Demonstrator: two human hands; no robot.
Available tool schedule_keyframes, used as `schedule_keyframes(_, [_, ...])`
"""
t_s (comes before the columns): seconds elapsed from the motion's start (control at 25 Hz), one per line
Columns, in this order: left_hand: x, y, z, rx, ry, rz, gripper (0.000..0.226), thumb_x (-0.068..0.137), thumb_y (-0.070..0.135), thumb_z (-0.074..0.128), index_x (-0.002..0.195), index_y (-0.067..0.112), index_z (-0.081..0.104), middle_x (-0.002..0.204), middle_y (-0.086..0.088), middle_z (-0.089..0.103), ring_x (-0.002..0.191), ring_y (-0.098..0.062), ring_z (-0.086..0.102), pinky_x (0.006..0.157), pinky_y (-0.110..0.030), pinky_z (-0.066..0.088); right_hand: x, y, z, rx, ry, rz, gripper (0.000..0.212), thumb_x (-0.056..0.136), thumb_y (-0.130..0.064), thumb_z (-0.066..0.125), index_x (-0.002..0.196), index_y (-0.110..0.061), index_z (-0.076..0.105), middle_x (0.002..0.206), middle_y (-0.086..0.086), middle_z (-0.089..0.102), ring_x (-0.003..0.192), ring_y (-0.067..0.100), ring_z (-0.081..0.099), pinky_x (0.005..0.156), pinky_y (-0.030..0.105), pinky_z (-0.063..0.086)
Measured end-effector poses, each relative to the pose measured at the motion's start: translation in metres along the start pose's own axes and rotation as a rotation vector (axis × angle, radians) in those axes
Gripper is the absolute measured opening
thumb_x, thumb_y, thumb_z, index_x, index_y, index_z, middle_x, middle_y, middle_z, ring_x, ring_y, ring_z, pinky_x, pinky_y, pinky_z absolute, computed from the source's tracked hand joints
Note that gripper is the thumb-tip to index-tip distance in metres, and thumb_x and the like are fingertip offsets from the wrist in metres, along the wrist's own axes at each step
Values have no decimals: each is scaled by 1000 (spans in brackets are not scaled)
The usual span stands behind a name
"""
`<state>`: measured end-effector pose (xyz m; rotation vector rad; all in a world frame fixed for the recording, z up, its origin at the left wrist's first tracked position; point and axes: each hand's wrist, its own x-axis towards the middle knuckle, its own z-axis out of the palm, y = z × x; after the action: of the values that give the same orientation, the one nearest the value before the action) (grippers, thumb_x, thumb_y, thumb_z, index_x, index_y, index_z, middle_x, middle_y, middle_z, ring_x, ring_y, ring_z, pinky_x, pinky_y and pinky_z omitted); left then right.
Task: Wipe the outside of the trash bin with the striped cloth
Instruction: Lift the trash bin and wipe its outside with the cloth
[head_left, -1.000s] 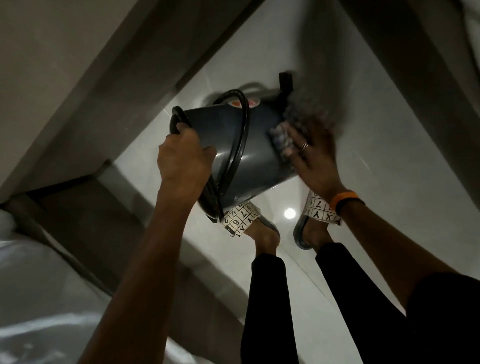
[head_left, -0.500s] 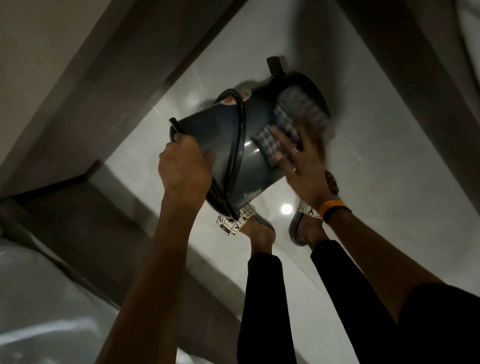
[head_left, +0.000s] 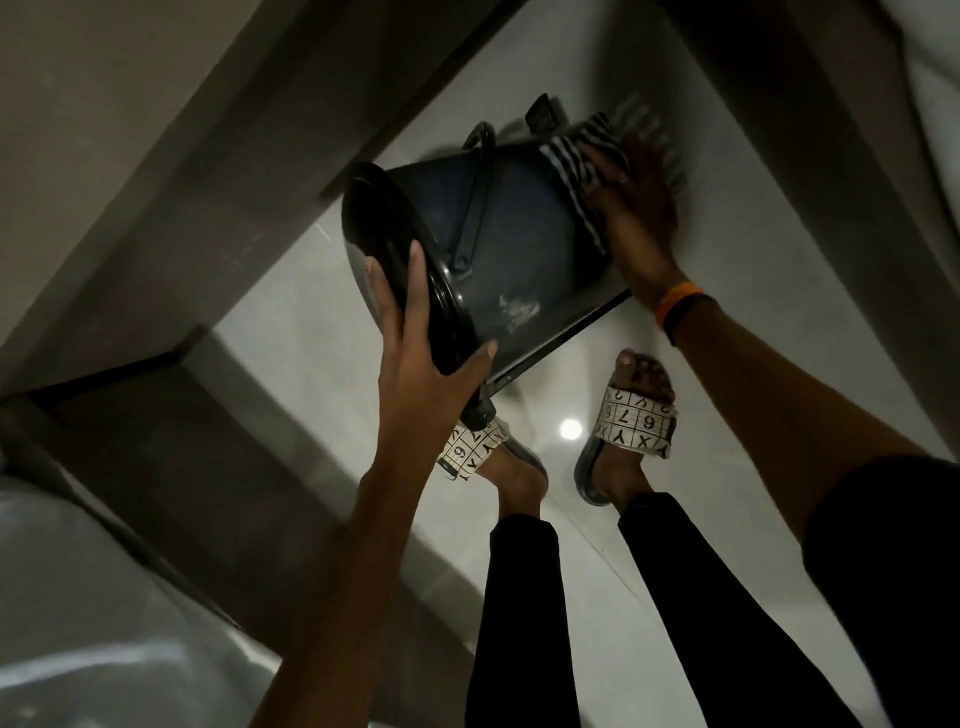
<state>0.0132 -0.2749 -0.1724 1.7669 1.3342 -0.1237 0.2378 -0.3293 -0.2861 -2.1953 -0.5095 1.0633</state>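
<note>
The dark grey trash bin (head_left: 514, 244) is held tilted on its side above the pale floor, its black lid end toward me. My left hand (head_left: 421, 358) grips the lid rim at the lower left of the bin. My right hand (head_left: 636, 208) presses the black-and-white striped cloth (head_left: 582, 171) against the bin's side near its base. A black foot pedal (head_left: 543, 111) sticks out at the far end. A whitish smear (head_left: 519, 312) shows on the bin's wall.
My two feet in patterned sandals (head_left: 636, 428) stand on the glossy tiled floor (head_left: 753, 291) just below the bin. A dark wall or cabinet edge (head_left: 249, 171) runs along the left. A pale rounded surface (head_left: 104, 597) fills the lower left corner.
The bin has turned so its lid faces me more. My left hand shifted onto the lid rim. My right hand slid the cloth toward the bin's far base end.
</note>
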Motion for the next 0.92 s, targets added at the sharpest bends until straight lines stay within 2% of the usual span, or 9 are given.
schedule_keyframes(0.08, [11,4,2,77,62,1,107,81,21,77,163,32,10,173,-9,-3,146,-38,41,106,-39,49,2,-16,-9,136,-60,-33,47,106,-26,45,151,-32,35,170,12,21,159,17,21,131,47,19])
schedule_keyframes(0.12, [16,7,0,108,86,-18,106,80,22,76,163,32,10,172,-11,2,137,-40,51,102,-44,53,-9,-24,-5,220,-122,-114,47,107,-20,41,154,-20,35,169,18,21,155,5,27,130,35,24])
schedule_keyframes(0.2, [27,11,-6,180,122,-44,104,81,25,74,164,28,11,171,-14,13,126,-40,60,102,-48,53,-51,-26,22,127,-177,-351,49,108,-16,39,155,-5,35,168,25,20,153,-7,19,129,23,18])
schedule_keyframes(0.32, [33,15,-8,232,132,-98,96,88,24,71,164,23,11,169,-13,23,129,-37,59,110,-49,46,-109,-4,64,-241,-163,-582,52,105,-39,43,156,-30,38,172,12,18,162,29,0,128,54,2])
schedule_keyframes(0.44, [28,21,3,210,123,-141,92,92,20,69,164,19,12,169,-12,25,135,-34,55,113,-44,42,-92,26,59,-405,-62,-608,49,105,-41,45,153,-35,41,170,15,21,159,39,10,125,69,11])
schedule_keyframes(0.52, [35,25,8,209,179,-153,88,91,17,69,163,17,18,166,-10,31,131,-31,58,111,-41,44,-71,42,46,-355,48,-487,49,105,-42,44,154,-36,39,171,15,19,159,36,9,124,69,16])
schedule_keyframes(0.68, [45,37,14,230,257,-174,87,87,18,71,161,17,25,159,-11,44,127,-30,62,109,-40,47,-54,42,41,-35,163,-157,54,105,-46,38,158,-37,30,174,10,5,161,32,-2,129,63,8])
schedule_keyframes(0.84, [44,45,11,261,342,-212,81,87,18,72,157,19,32,152,-13,52,125,-33,62,106,-43,49,-111,23,84,-245,-2,-466,56,106,-50,31,160,-40,19,174,1,-3,161,33,-9,129,63,3])
schedule_keyframes(0.92, [40,42,6,315,320,-214,82,88,22,72,158,19,29,156,-12,48,130,-34,58,109,-45,46,-122,37,84,-231,-56,-485,56,106,-45,37,159,-40,22,174,1,-1,162,31,-7,130,60,7])
